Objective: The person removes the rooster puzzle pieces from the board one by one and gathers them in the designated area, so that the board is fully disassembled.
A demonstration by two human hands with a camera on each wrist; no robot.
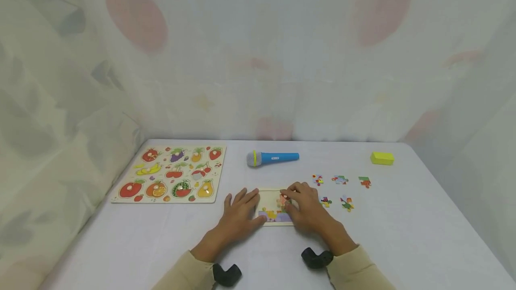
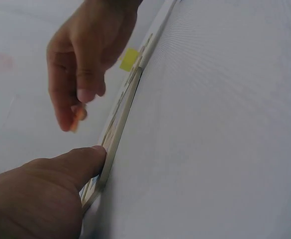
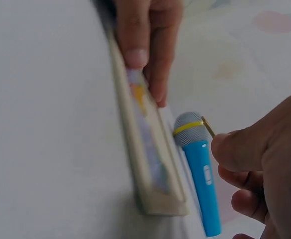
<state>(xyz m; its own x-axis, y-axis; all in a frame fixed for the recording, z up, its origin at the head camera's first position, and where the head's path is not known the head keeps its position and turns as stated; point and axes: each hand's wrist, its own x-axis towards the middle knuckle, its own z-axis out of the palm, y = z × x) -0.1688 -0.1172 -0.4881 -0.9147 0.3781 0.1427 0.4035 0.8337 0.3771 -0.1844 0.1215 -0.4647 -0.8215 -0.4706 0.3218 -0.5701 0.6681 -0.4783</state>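
A small puzzle frame [image 1: 269, 224] lies on the table with purple and yellow pieces fitted along its near edge. My left hand [image 1: 238, 216] rests on the frame's left side, fingers spread and straight; in the left wrist view its thumb [image 2: 88, 162] lies on the rim. My right hand [image 1: 307, 209] pinches a jigsaw piece [image 1: 281, 200] above the frame. That piece shows orange between the fingertips in the left wrist view and edge-on in the right wrist view. Part of the frame's right side is hidden under the right hand.
Several loose jigsaw pieces [image 1: 340, 180] lie to the right of the frame. A blue toy microphone [image 1: 280, 157] lies behind it, and a yellow block [image 1: 382, 158] sits at the back right. A fruit peg board [image 1: 161, 188] occupies the table's left side.
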